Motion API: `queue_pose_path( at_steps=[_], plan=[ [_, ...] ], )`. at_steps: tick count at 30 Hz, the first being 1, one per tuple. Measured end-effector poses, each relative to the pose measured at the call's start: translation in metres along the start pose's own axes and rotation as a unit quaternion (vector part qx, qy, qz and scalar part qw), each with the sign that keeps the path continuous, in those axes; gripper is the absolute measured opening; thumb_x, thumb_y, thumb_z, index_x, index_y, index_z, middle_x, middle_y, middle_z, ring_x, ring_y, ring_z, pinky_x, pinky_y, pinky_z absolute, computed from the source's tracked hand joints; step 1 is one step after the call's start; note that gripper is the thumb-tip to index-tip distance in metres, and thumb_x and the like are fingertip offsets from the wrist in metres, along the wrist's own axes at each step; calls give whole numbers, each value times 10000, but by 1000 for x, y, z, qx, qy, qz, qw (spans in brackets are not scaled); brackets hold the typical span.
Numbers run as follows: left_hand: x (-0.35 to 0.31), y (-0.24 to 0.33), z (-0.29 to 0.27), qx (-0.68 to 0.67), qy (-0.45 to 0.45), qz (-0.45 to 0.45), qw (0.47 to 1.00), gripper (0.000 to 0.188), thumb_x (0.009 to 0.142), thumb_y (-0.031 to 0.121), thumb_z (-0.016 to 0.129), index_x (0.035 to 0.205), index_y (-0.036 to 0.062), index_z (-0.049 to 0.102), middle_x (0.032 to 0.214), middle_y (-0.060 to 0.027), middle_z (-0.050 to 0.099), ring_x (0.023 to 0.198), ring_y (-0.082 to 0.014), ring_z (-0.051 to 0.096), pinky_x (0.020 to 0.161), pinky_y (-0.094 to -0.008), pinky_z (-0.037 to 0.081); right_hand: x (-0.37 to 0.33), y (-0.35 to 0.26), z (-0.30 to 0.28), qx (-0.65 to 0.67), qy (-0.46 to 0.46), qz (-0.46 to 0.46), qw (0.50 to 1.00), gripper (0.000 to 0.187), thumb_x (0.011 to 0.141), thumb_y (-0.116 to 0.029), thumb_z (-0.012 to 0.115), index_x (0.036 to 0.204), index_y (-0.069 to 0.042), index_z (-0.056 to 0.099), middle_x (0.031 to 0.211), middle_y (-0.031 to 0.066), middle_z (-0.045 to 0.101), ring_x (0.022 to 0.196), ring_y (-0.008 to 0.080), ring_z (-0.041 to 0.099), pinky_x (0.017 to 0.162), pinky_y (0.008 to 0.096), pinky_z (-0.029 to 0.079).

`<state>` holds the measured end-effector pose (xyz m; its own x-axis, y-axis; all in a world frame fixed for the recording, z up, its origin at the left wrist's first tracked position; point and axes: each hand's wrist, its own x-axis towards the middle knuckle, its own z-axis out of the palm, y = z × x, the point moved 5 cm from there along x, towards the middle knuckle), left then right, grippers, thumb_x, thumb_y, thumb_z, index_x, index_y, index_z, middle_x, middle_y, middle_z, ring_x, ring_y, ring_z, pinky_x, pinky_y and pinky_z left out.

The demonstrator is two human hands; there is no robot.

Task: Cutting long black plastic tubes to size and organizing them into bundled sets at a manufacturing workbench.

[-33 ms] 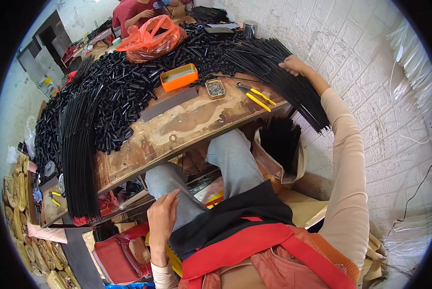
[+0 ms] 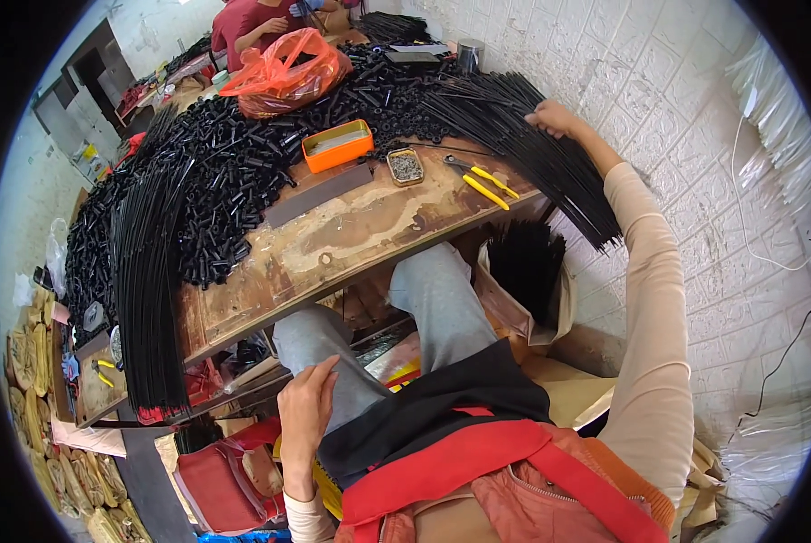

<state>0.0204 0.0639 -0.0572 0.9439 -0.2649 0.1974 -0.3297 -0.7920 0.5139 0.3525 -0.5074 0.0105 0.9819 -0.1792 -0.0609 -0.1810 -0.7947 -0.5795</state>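
Note:
My right hand reaches out to a bundle of long thin black rods on the right end of the table. Its fingers are curled down onto the rods near their far part, and the fingertips are partly hidden. The rods' near ends stick out past the table edge. My left hand hangs above my lap, fingers loosely extended, with nothing seen in it. Yellow-handled pliers lie near the front edge, beside a small tin of tiny metal bits.
Short black tubes are heaped over the table. Another black rod bundle overhangs its left side. An orange box and a red plastic bag stand centrally. A bag of black rods is below; another person sits opposite.

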Motion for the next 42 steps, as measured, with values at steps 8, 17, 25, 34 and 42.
queue_pose_path(
  at_steps=[8, 17, 25, 34, 42],
  plan=[
    [28, 35, -11, -68, -19, 55, 996, 224, 897, 63, 602, 1107, 82, 677, 915, -154, 667, 804, -337, 646, 689, -361, 509, -31, -115, -2, 205, -142, -56, 967, 345, 970, -341, 579, 743, -83, 549, 549, -81, 376, 437, 35, 327, 401, 207, 253],
    [143, 92, -33, -449, -11, 21, 893, 341, 1025, 249, 475, 1233, -1, 579, 1094, -85, 673, 932, -162, 639, 856, -295, 494, -164, -295, 71, 626, -281, -170, 707, 291, 993, -354, 526, 918, -73, 501, 638, -69, 371, 470, 42, 276, 430, 202, 238],
    [97, 84, -30, -671, -46, -113, 732, 322, 1050, 329, 406, 1155, 49, 524, 630, 61, 348, 478, -31, 260, 427, -196, 207, -272, -320, 133, 465, -470, -227, 715, 331, 996, -272, 534, 1187, -3, 562, 861, 75, 647, 759, 186, 654, 694, 313, 528],
    [73, 58, -44, -595, 61, -94, 796, 346, 1056, 326, 386, 1006, 37, 568, 632, 59, 373, 470, -20, 276, 426, -189, 207, -165, -336, 72, 325, -115, -371, 862, 487, 1014, -438, 423, 1084, 2, 619, 801, 88, 637, 736, 184, 650, 849, 293, 520],
    [71, 66, -38, -635, -57, -39, 769, 435, 1031, 332, 459, 1323, 10, 472, 918, -66, 625, 673, -106, 563, 595, -237, 459, -220, -391, 114, 552, -424, -299, 652, 520, 1009, -472, 423, 1284, -36, 496, 1155, 168, 643, 1078, 269, 632, 940, 383, 499]
  ],
)
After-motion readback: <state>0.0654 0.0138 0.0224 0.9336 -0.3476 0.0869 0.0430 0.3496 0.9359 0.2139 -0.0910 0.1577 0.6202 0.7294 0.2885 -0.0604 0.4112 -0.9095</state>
